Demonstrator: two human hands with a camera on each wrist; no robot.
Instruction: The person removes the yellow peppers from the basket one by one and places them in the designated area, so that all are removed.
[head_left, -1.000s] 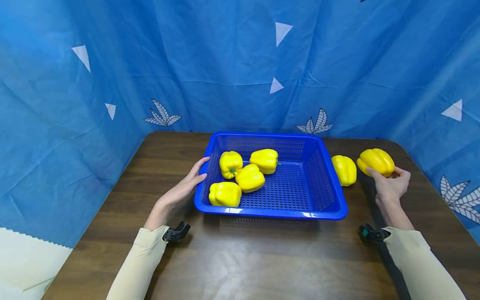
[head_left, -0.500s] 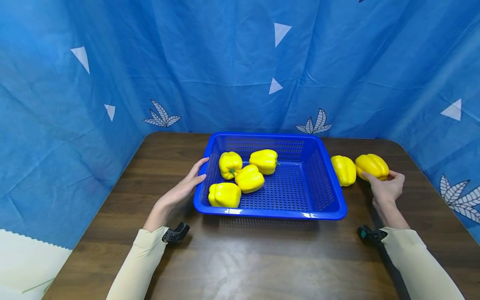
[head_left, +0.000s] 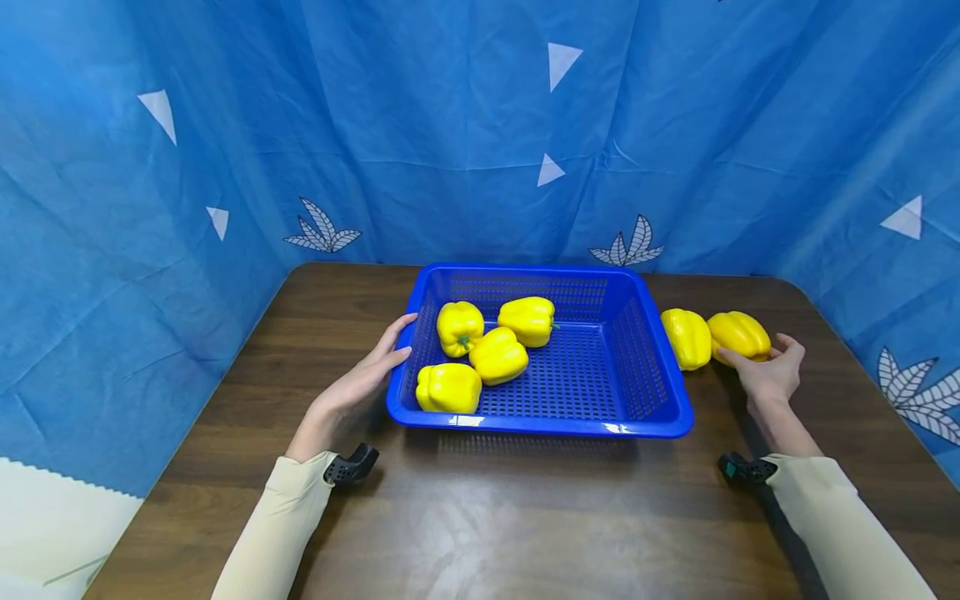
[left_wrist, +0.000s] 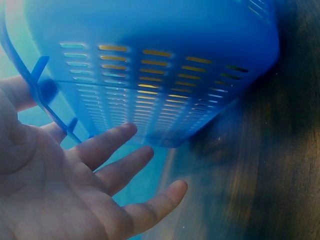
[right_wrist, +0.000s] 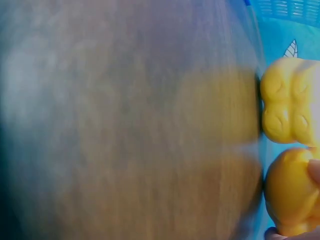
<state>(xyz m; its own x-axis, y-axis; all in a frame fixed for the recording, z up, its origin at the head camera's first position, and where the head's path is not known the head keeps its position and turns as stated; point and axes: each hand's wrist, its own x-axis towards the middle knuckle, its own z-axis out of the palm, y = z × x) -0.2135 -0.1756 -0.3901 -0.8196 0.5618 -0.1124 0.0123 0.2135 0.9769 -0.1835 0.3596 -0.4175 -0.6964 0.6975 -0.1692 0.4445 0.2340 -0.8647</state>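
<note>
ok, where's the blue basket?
In the head view, the blue basket sits on the table, between the left hand and a yellow pepper to its right.

Basket (head_left: 555, 426): glossy, perforated blue plastic. Peppers (head_left: 498, 357) inside and right of basket: smooth, glossy. Tabletop (head_left: 525, 517) under basket: wood-grain, semi-gloss. Curtain (head_left: 450, 125) behind basket: creased cloth.

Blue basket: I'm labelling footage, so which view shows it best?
Head view: the blue basket is fully framed, inside visible. Left wrist shows its slotted outside, cut off; right wrist, a small piece at top right.
</note>
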